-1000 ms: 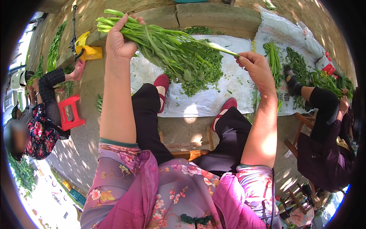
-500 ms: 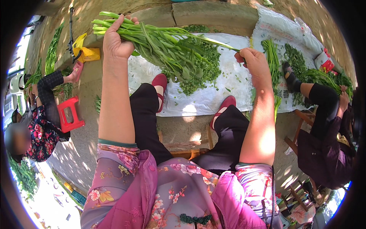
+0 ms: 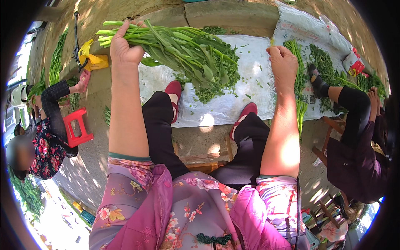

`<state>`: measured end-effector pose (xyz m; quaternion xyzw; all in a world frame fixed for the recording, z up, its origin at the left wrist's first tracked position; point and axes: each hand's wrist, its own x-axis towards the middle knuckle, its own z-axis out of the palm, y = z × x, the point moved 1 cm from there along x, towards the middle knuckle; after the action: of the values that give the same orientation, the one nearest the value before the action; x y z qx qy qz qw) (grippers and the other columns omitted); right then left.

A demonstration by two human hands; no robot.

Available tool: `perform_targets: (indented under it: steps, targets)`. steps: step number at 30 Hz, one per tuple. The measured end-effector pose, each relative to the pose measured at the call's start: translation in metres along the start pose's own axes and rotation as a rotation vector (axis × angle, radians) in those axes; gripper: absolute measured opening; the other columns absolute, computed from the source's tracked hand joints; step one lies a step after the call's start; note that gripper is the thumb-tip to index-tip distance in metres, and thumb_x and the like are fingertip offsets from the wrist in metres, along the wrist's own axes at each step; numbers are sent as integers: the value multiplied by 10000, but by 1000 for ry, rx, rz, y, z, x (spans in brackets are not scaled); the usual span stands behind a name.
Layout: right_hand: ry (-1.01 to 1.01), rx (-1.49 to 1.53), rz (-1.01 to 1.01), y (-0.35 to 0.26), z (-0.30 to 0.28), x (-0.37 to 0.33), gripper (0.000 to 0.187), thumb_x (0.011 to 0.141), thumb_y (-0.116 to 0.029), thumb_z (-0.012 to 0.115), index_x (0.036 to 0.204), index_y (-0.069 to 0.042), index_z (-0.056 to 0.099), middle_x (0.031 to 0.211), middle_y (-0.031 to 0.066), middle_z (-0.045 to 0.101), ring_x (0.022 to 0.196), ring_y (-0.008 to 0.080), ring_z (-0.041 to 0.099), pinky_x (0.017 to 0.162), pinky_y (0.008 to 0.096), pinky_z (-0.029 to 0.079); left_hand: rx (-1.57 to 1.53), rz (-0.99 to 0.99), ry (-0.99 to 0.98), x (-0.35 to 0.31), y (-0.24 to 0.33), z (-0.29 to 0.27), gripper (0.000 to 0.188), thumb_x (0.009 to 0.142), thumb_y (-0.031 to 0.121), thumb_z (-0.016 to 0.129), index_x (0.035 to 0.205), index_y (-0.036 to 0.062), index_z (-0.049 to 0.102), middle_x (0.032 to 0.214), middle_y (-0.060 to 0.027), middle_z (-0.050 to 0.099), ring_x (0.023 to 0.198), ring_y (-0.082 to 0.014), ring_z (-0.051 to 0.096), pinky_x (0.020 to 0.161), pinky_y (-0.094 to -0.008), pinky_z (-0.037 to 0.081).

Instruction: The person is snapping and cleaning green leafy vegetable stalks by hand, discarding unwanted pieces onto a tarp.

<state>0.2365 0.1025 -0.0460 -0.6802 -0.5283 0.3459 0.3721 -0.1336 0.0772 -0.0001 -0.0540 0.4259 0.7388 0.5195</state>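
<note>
My left hand (image 3: 126,48) is wrapped round the pale stem ends of a bunch of leafy green vegetables (image 3: 179,52), holding it up at the upper left. The leaves hang to the right, over a heap of loose leaves (image 3: 210,89) on a white woven sheet (image 3: 254,102). To the right, apart from the bunch, my right hand (image 3: 284,64) is raised with its fingers curled in a pinch. What it holds, if anything, is hidden by the fingers. Longer stalks of greens (image 3: 296,66) lie on the sheet beyond it.
A person with greens sits at the left by a red plastic stool (image 3: 78,127). Another person (image 3: 354,158) sits at the right, hands near more greens. A yellow bag (image 3: 93,58) lies at the upper left, and a red and white box (image 3: 353,64) at the right. Stone kerb (image 3: 231,18) runs behind the sheet.
The stalk stretched between my two hands no longer shows there. My right hand has moved slightly right and up, fingers curled. Stems in my left hand have shifted a little; the right-hand person's hands moved.
</note>
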Motion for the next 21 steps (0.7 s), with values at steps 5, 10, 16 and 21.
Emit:
perform_targets:
  steps: [5, 10, 16, 21]
  targets:
    - [-111, 188, -10, -7, 4, -5, 169, 815, -136, 604, 865, -3, 696, 680, 48, 640, 615, 78, 561, 587, 236, 441, -54, -7, 26, 8, 6, -8, 151, 868, 77, 587, 977, 13, 504, 905, -101, 563, 883, -280, 562, 833, -448, 497]
    - [-125, 197, -37, 2, 2, -1, 186, 811, -112, 610, 951, -13, 680, 732, 59, 659, 642, 91, 594, 608, 238, 461, -84, -26, 19, 13, 13, -13, 140, 866, 79, 588, 965, 23, 506, 904, -96, 566, 872, -281, 560, 848, -459, 488]
    - [105, -497, -586, 15, 0, 3, 221, 784, -148, 622, 978, -62, 684, 794, 116, 676, 674, 194, 646, 658, 282, 495, -77, -14, 32, 10, 15, -11, 128, 866, 78, 586, 954, 33, 505, 879, -93, 568, 859, -273, 559, 852, -459, 484]
    - [-271, -88, -212, -10, 28, -20, 157, 772, -158, 638, 872, -62, 711, 761, 111, 683, 658, 190, 645, 631, 283, 491, -107, -8, 36, 5, 13, -7, 113, 869, 78, 579, 942, 33, 505, 867, -91, 567, 851, -267, 557, 850, -448, 486]
